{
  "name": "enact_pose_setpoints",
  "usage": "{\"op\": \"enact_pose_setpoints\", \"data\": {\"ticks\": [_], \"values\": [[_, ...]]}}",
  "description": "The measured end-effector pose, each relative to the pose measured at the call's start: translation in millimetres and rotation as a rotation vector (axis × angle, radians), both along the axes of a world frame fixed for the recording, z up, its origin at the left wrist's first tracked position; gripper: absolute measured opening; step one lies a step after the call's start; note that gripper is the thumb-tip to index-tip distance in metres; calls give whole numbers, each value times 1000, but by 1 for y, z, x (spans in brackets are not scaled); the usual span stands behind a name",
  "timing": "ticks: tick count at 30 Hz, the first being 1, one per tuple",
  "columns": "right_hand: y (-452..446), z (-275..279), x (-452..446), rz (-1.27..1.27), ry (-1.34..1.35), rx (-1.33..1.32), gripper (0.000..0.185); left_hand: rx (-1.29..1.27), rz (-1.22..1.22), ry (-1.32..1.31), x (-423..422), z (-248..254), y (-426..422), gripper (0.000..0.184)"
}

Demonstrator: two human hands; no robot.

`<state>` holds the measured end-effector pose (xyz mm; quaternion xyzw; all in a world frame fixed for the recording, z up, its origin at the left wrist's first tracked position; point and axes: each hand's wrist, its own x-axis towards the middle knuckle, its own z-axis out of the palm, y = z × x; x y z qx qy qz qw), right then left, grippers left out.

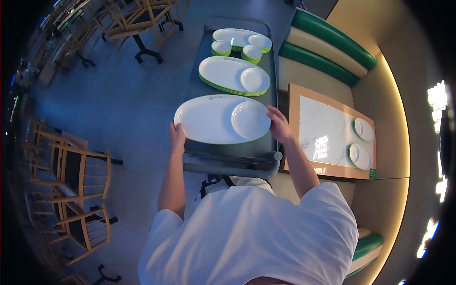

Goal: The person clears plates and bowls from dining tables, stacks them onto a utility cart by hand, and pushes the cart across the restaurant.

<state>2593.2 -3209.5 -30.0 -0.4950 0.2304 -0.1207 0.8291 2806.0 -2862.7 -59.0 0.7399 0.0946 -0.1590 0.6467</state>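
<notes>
Between my two hands is a white oval plate (206, 121) with a green rim and a round compartment at its right end. My left hand (177, 137) grips its left end, and my right hand (279, 124) grips the right end. The plate is over the near part of a dark grey cart (190, 88); whether others lie beneath it I cannot tell. Just beyond it on the cart stands a stack of matching oval plates (221, 73). Farther back are two short stacks of small round bowls, the left bowls (221, 46) and right bowls (252, 52), before another oval plate stack (240, 35).
At right, a table (308, 114) with a wooden border holds two small plates (363, 129) near its far side. Green and cream bench seating (327, 42) runs along the wall. Wooden chairs (78, 175) stand on the left, with more chairs and a table (137, 28) at upper left.
</notes>
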Motion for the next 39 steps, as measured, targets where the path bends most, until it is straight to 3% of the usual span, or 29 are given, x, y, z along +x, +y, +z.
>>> {"op": "enact_pose_setpoints", "data": {"ticks": [4,7,9,12,18,21,25,33,34,39], "values": [[43,-33,16,-197,-49,61,58,-16,-140,-39,29,7,6,46],[59,-44,29,-291,-28,118,64,207,-234,-96,48,-10,4,42],[70,-48,38,-383,198,-227,71,608,-393,-382,68,-49,6,38],[73,-57,47,-419,230,-360,77,653,-442,-310,70,-55,-3,38],[69,-103,44,-473,333,-573,77,797,-493,-441,68,-58,-12,39],[72,-111,43,-509,284,-585,78,763,-558,-337,77,-59,-13,41],[68,-110,41,-434,387,-836,83,744,-538,-355,75,-67,-13,46],[73,-105,34,-338,434,-862,87,891,-568,-312,75,-78,-14,44],[75,-107,33,-339,421,-868,87,860,-580,-272,67,-57,-14,43],[72,-100,31,-313,489,-817,88,881,-586,-379,68,-69,-12,37]]}}
